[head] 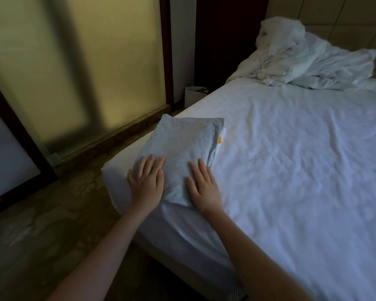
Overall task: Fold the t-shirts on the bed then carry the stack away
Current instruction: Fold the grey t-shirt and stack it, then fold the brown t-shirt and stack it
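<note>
Two bare forearms reach in from the bottom of the frame toward the near corner of a bed (291,170) dressed in a creased white sheet. The left hand (147,183) lies palm down on the near left edge of a folded grey t-shirt (180,144), fingers straight and slightly spread, gripping nothing. The right hand (204,187) rests flat on the near right edge of the same garment, fingers likewise extended and loose, thumb angled inward. Neither hand curls around the cloth; both simply press on its top surface.

The grey t-shirt sits at the bed's corner, folded into a rough rectangle that runs away from the hands. It tops a small stack: a paler layer peeks out along its right side, where a small orange tag (220,140) shows, though in the dim light the number of garments beneath cannot be made out.

Beyond the stack, the sheet stretches wide and bare to the right. At the far end of the mattress, a crumpled white heap of bedding (308,59) is bunched against a tiled wall.

To the left of the bed, a dark patterned floor (41,224) runs to a frosted-glass sliding door (74,61) in a dark frame, glowing yellowish. A small white paper bag (193,96) stands on the floor in the gap between door and bed.
</note>
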`<state>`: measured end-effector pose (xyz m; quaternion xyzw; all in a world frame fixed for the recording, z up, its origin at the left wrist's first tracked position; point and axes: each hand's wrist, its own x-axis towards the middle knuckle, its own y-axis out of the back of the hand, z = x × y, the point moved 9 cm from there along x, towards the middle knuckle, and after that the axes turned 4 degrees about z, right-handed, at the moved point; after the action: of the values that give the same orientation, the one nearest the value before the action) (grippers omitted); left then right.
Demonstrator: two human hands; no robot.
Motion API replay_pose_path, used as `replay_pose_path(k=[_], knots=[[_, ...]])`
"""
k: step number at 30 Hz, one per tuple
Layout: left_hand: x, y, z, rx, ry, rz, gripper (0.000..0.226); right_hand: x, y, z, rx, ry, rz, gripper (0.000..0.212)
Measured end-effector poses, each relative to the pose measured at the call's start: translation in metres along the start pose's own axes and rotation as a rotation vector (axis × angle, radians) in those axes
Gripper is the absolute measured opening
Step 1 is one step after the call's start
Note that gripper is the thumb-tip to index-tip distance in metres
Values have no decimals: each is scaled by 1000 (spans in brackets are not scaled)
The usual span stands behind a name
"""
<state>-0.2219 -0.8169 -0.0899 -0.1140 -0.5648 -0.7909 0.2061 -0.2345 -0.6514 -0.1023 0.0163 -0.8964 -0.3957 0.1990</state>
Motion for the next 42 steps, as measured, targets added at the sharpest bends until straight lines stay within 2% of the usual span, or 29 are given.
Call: replay_pose_path(k=[3, 7, 9, 11, 13, 15, 19, 25, 28, 30, 33, 36, 38, 40, 42], knots=[[-8, -1, 11, 36, 70, -95, 50, -21, 12, 3, -52, 49, -24, 67], [-16, 2, 43, -19, 92, -197, 51, -43, 39, 19, -155, 11, -40, 76], [-21, 8, 73, -23, -7, -185, 54, -53, 61, 27, -177, 29, -11, 79], [-35, 16, 116, -132, -138, -158, 71, -66, 92, 42, -193, 34, 83, 67], [-51, 10, 164, -317, -240, -192, 76, -82, 131, 59, -225, 36, 215, 52], [-70, -6, 212, -404, -308, -298, 65, -100, 171, 78, -263, 28, 294, 43], [-111, -38, 318, -453, -481, -436, 28, -150, 254, 119, -386, 2, 363, 38], [-175, -66, 474, -542, -689, -511, 23, -251, 380, 191, -518, -188, 542, 37], [-215, -82, 541, -568, -764, -534, 40, -307, 431, 226, -578, -331, 621, 27], [-242, -93, 582, -566, -804, -562, 52, -344, 461, 249, -602, -441, 664, 30], [-267, -104, 634, -612, -821, -575, 56, -387, 503, 271, -681, -547, 723, 40], [-280, -113, 661, -683, -821, -512, 66, -417, 546, 283, -881, -566, 836, 44], [-284, -123, 663, -674, -848, -412, 68, -429, 569, 300, -932, -682, 868, 47], [-283, -133, 661, -677, -863, -344, 63, -434, 582, 331, -846, -914, 779, 68], [-278, -139, 660, -704, -841, -328, 61, -438, 583, 361, -718, -1105, 667, 72]])
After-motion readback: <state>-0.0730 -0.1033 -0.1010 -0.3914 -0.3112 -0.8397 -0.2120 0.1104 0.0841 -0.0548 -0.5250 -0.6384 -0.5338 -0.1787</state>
